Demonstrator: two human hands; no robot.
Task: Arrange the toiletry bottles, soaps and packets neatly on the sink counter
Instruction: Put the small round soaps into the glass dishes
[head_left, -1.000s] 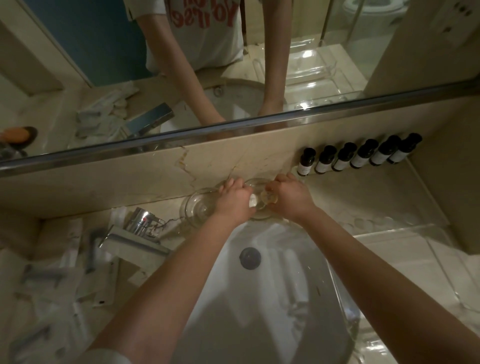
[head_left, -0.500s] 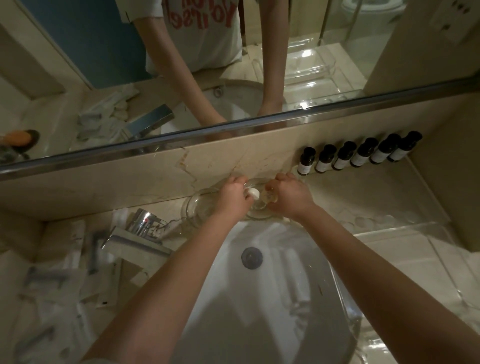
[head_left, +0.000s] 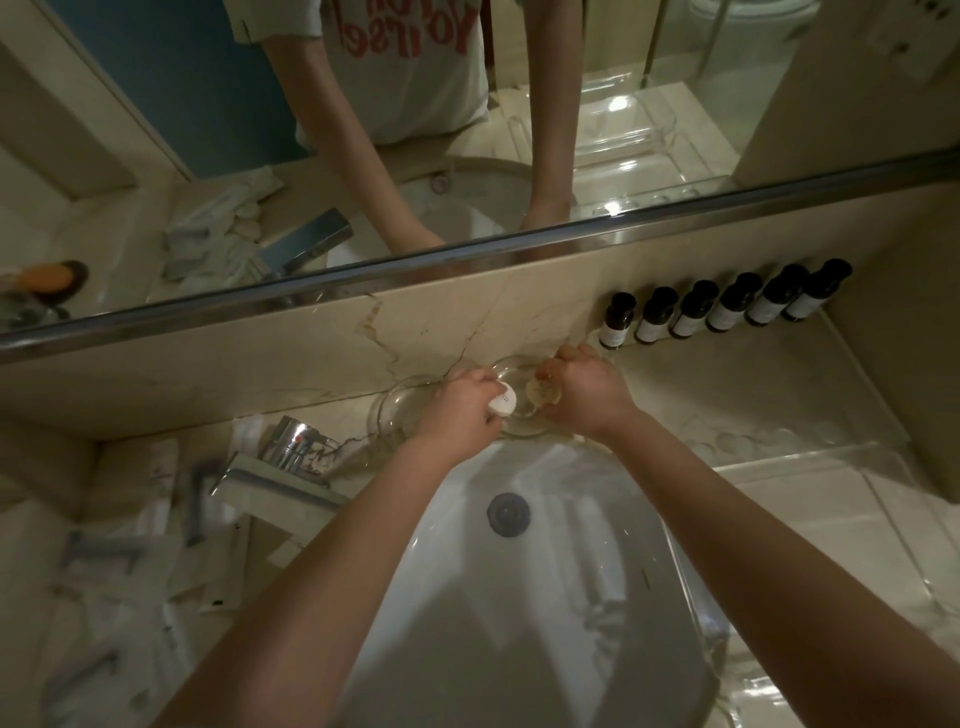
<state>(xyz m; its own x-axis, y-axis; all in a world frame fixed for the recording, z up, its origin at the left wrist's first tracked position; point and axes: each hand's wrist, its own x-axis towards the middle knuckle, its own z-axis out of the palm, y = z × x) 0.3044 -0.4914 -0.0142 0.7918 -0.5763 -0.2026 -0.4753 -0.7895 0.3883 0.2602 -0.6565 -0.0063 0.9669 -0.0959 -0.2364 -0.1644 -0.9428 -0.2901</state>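
Observation:
Behind the basin, my left hand (head_left: 460, 413) grips a small round white soap (head_left: 503, 404) over a clear glass dish (head_left: 524, 423). My right hand (head_left: 584, 392) has its fingers curled on a pale yellowish soap (head_left: 543, 393) lying in that same dish. A second glass dish (head_left: 397, 408) sits just to the left, partly hidden by my left hand. Several dark toiletry bottles (head_left: 724, 312) with white labels stand in a row against the back wall at the right. Wrapped packets (head_left: 119, 561) lie scattered on the counter at the left.
The white basin (head_left: 519, 597) with its drain (head_left: 508, 513) lies below my hands. A chrome tap (head_left: 291, 462) stands left of it. A clear acrylic tray (head_left: 831, 499) occupies the right counter. The mirror above the marble backsplash reflects a person's arms and shirt.
My left hand has turned and lifted the white soap into clearer view over the dish. My right hand stays on the yellowish soap.

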